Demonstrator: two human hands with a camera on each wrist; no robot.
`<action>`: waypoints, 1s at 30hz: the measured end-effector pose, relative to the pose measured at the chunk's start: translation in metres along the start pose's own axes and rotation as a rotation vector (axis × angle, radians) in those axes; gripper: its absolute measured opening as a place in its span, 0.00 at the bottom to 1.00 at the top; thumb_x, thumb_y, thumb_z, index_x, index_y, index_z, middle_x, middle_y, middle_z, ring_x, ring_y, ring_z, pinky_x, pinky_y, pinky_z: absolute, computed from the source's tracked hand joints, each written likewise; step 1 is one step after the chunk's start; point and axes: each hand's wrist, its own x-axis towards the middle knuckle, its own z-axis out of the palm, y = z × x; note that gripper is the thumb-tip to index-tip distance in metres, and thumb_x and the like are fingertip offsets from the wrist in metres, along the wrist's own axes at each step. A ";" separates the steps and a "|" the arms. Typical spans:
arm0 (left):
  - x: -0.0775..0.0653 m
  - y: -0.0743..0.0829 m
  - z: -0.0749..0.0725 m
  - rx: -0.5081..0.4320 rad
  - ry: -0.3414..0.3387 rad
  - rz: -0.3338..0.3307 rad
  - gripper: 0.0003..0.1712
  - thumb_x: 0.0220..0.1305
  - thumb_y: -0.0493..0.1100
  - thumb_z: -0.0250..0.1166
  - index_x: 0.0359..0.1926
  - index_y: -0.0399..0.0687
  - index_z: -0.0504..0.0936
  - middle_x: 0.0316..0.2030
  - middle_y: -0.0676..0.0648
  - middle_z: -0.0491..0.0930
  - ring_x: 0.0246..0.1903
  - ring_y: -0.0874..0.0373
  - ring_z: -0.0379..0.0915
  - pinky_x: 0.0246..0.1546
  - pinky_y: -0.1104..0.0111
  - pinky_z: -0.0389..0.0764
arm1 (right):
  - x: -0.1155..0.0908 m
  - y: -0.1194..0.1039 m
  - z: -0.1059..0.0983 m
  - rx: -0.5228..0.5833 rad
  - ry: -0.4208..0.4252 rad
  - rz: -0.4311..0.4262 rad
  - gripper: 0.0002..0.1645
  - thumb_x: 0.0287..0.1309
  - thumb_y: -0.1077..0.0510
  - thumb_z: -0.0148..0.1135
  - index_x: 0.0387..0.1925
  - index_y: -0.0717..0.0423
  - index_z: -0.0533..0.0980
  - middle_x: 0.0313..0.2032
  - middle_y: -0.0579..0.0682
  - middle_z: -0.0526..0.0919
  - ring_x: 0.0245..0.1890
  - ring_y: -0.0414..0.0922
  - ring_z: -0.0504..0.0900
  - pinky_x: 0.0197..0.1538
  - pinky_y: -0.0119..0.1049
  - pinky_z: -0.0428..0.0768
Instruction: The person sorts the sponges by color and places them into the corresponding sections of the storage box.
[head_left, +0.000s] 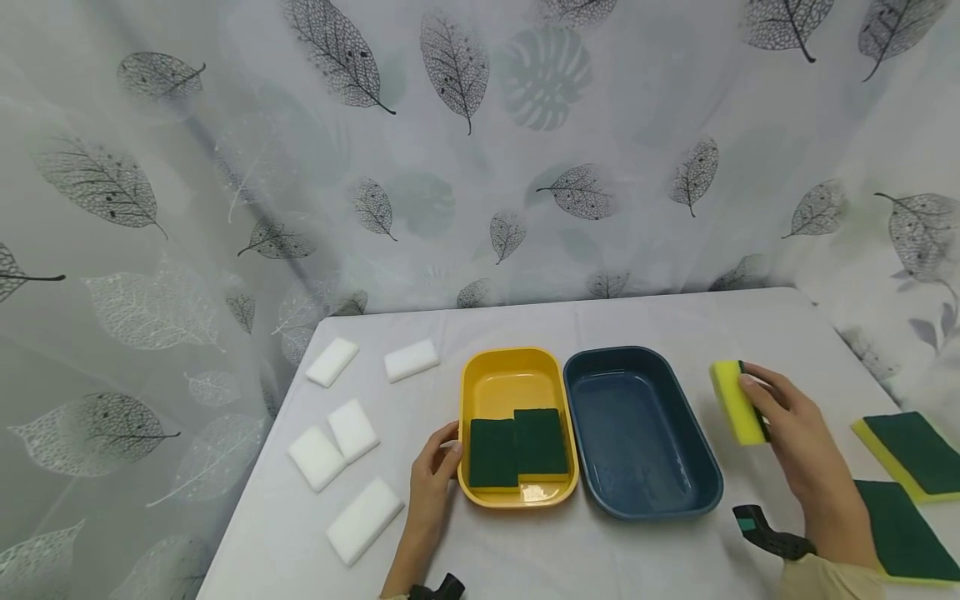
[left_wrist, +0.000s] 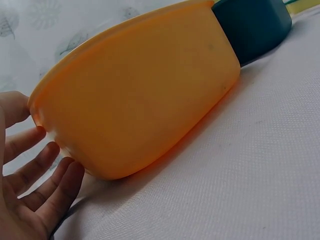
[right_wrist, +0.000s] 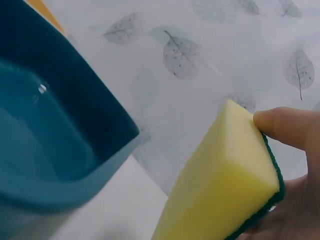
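On the right arm [head_left: 832, 508], a beige sleeve [head_left: 828, 581] and green-marked black strap [head_left: 780, 540] are worn; left, a black band [head_left: 441, 589].

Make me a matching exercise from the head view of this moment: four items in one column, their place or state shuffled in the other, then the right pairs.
Column one
1. Left hand
2. Right hand
3. Dark blue container
4. White sponge blocks

Column two
A. Holds a yellow-and-green scouring sponge
B. Lie toward the left side of the white tablecloth
C. Touches the outer side of the yellow container
D. Stands next to the yellow container, with no sponge inside

Right pairs: 1-C, 2-A, 3-D, 4-B
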 end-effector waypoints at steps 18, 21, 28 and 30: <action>-0.001 0.003 -0.001 -0.009 -0.006 0.012 0.22 0.78 0.51 0.58 0.68 0.57 0.78 0.60 0.45 0.79 0.44 0.61 0.82 0.43 0.72 0.85 | 0.030 -0.067 0.026 -0.122 -0.358 -0.124 0.43 0.80 0.36 0.45 0.82 0.55 0.52 0.76 0.68 0.60 0.53 0.41 0.75 0.50 0.31 0.78; -0.001 0.002 0.000 -0.012 -0.004 0.013 0.22 0.78 0.51 0.58 0.68 0.57 0.78 0.59 0.44 0.79 0.44 0.62 0.82 0.42 0.73 0.85 | 0.033 -0.079 0.035 -0.159 -0.377 -0.136 0.42 0.79 0.35 0.46 0.82 0.53 0.54 0.76 0.67 0.62 0.59 0.50 0.74 0.53 0.38 0.77; -0.002 0.002 0.000 -0.003 -0.003 0.012 0.21 0.78 0.50 0.59 0.68 0.56 0.78 0.59 0.44 0.80 0.43 0.62 0.82 0.42 0.73 0.85 | 0.042 -0.103 0.064 -0.250 -0.411 -0.207 0.41 0.77 0.35 0.51 0.79 0.50 0.59 0.75 0.64 0.67 0.69 0.62 0.71 0.63 0.57 0.76; -0.002 0.003 0.000 -0.004 -0.003 0.013 0.21 0.78 0.50 0.59 0.68 0.57 0.78 0.59 0.45 0.80 0.43 0.62 0.82 0.42 0.73 0.85 | 0.045 -0.109 0.073 -0.277 -0.429 -0.239 0.40 0.76 0.35 0.53 0.79 0.49 0.61 0.75 0.62 0.68 0.71 0.63 0.70 0.66 0.60 0.75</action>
